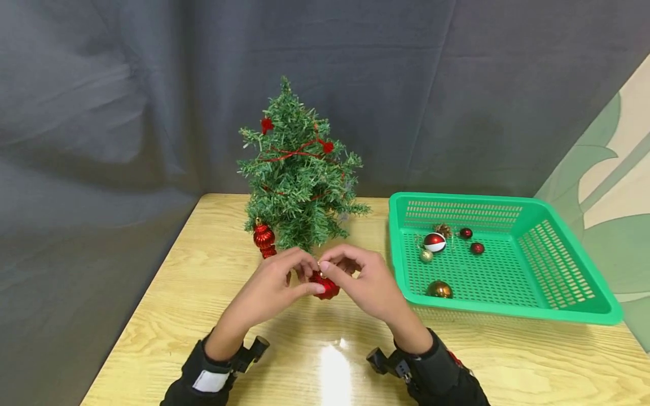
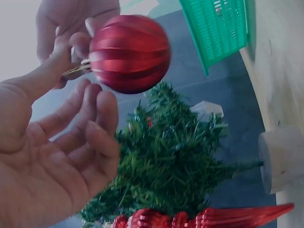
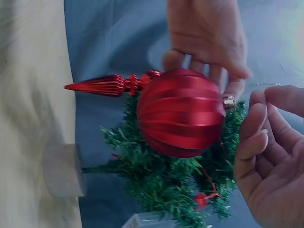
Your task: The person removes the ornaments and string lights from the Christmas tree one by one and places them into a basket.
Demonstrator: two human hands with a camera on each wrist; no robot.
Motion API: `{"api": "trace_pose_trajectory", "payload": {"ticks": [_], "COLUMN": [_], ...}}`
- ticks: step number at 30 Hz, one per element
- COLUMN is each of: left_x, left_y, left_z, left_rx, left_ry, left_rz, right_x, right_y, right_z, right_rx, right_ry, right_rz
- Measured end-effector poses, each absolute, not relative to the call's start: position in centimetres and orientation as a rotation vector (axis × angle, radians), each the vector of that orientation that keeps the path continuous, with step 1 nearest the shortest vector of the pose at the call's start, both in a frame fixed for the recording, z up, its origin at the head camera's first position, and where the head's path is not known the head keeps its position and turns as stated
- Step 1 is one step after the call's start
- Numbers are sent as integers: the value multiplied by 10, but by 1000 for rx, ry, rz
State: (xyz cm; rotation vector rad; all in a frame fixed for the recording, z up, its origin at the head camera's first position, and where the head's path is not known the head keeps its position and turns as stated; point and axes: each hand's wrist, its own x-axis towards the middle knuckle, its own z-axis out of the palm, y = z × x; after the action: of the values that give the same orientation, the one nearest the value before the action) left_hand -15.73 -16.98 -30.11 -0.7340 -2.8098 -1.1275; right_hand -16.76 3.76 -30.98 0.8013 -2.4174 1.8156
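Two hands (image 1: 274,285) (image 1: 363,282), ribbed bauble (image 2: 129,52), basket (image 1: 508,254) head-only

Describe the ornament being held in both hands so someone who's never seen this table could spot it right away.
Start at the small green Christmas tree on the wooden table. Just in front of its base, the left hand and right hand meet around a red ribbed ball ornament. Unlike the baubles in the green basket or the long red finial ornament hanging on the tree, it is round, ridged and held.
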Motion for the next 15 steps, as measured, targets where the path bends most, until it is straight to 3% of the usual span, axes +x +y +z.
{"api": "trace_pose_trajectory", "payload": {"ticks": [7, 15], "left_x": [-154, -153], "left_y": [-160, -157], "left_z": [-309, -309], "left_rx": [-695, -777], "left_ry": [-2931, -2873], "left_rz": [-956, -1077], "right_x": [-169, -171], "right_y": [47, 53], "right_z": [-305, -305], "right_rx": [881, 913], "right_ry": [-2332, -2289], "right_rz": [1837, 1913]}}
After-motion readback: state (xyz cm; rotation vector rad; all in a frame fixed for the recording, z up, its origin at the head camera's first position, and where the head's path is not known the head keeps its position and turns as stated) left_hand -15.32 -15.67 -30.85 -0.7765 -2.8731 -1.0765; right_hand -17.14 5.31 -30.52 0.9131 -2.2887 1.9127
